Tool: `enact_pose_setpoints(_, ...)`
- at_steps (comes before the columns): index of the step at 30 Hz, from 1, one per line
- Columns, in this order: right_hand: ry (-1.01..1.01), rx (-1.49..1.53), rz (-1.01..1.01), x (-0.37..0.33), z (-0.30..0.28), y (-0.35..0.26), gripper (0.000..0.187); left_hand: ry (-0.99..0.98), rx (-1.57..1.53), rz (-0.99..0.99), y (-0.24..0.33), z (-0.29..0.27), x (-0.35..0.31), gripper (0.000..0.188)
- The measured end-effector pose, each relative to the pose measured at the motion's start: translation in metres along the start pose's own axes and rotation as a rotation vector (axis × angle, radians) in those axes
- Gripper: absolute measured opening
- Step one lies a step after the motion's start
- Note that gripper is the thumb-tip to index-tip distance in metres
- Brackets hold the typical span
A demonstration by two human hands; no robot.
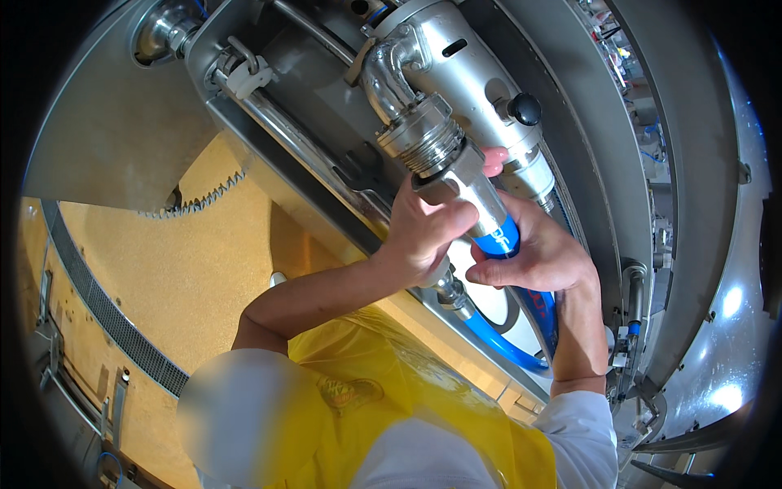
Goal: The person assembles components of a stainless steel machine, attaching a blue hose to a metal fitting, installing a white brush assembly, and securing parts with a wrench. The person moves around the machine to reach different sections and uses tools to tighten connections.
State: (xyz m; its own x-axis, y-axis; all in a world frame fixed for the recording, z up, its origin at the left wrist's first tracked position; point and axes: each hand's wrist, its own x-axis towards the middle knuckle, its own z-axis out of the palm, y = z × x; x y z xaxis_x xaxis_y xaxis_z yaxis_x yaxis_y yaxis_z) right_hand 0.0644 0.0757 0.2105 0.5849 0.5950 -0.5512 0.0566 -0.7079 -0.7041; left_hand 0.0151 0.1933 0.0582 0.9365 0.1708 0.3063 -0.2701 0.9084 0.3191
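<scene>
My left hand is closed round a large metal hex coupling nut, its thumb lying across the lower part. Above the nut, a threaded metal fitting shows bare threads and joins a curved steel elbow pipe. Below it, a blue hose end with white lettering runs from the metal sleeve. My right hand grips this hose just under the sleeve, thumb in front and the other fingers mostly hidden behind. Pink fingertips show beyond the nut; which hand they belong to I cannot tell.
A steel cylinder with a black knob stands beside the elbow. A second blue hose hangs from a smaller fitting near my left wrist. A coiled cable lies over the tan floor; a drain grate curves across it.
</scene>
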Motion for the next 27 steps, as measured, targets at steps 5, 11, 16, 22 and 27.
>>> enact_pose_setpoints(5,-0.060,0.061,0.097,0.001,-0.001,-0.006,0.057,-0.218,-0.157,0.006,-0.024,-0.022,0.018,0.091)
enact_pose_setpoints(11,-0.077,-0.029,0.027,0.000,-0.008,0.004,0.057,0.076,0.019,-0.136,0.012,0.014,0.010,0.058)
enact_pose_setpoints(16,-0.082,0.026,0.057,0.001,-0.005,0.000,0.059,-0.002,-0.171,-0.017,0.001,-0.003,0.008,0.046)
enact_pose_setpoints(22,-0.094,0.008,0.037,0.001,-0.008,0.004,0.058,0.185,-0.112,-0.104,0.025,0.025,0.004,0.047)
enact_pose_setpoints(27,-0.099,-0.011,0.020,0.004,-0.006,-0.002,0.058,-0.154,-0.209,0.023,-0.002,-0.006,0.013,0.057)
